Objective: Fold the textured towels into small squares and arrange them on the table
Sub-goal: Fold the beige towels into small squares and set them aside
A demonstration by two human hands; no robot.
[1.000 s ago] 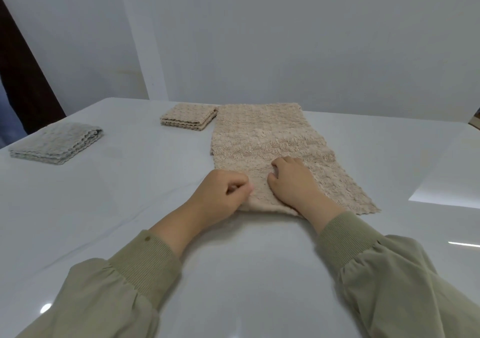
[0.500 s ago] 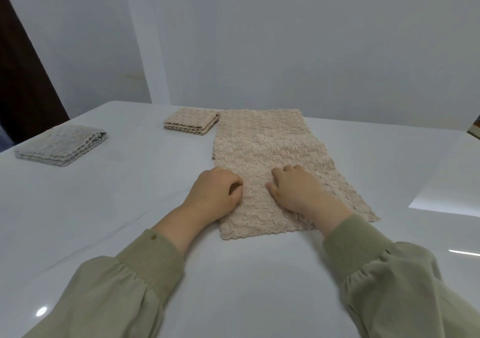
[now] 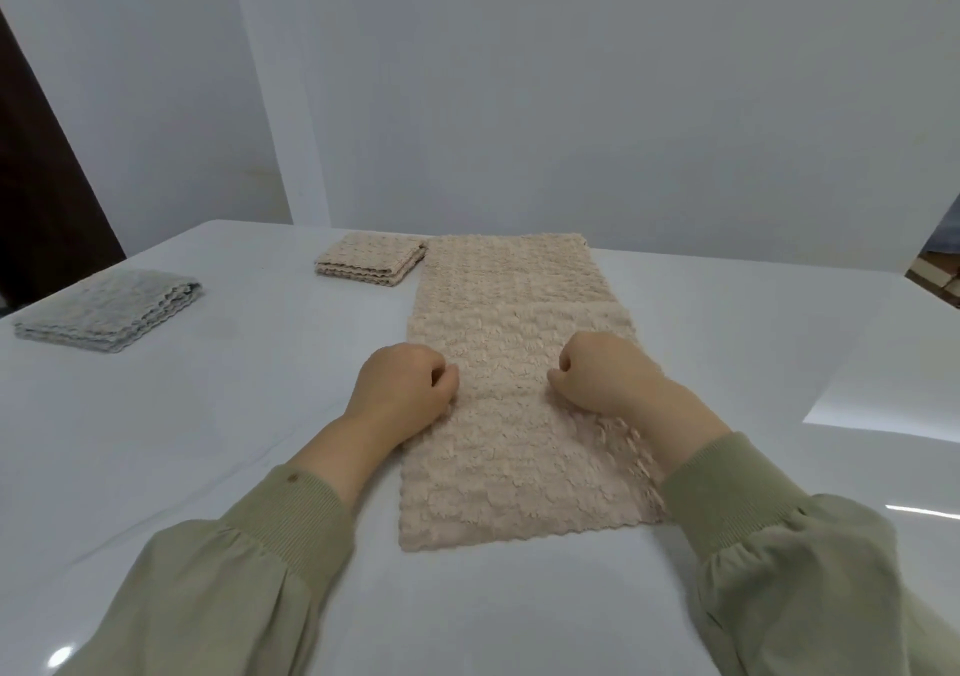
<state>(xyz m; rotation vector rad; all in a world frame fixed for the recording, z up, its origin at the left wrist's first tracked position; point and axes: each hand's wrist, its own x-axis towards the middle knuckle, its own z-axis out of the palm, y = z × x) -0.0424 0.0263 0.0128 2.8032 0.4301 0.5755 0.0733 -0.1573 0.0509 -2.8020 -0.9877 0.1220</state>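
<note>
Long beige towel (image 3: 514,415) lies flat on the white table (image 3: 208,415), centre, as a strip running away from the person. Its scalloped near edge sits between the two sleeves and its far end is near the table's back edge. A crosswise step in the cloth shows just beyond the hands; the nearer part looks a bit wider and fluffier.

Left hand (image 3: 402,395) is on the strip's left edge, fingers curled into a loose fist with the thumb tucked against the forefinger, right at the cloth edge. Whether it is pinching the cloth or just resting on it, can't tell. Right hand (image 3: 605,379) is on the towel close to its right edge, also curled tight, knuckles up, thumb tip down on the pile. Can't tell if any cloth is caught in it. The hands are apart, with bare towel between them.

Folded beige square (image 3: 371,260) is at the back, just beside the strip's far left corner. Folded grey square (image 3: 109,309) is well apart, on the table's left side. Olive-green sleeves, left (image 3: 280,519) and right (image 3: 737,499), have ribbed cuffs. Pale wall (image 3: 571,104) behind.
</note>
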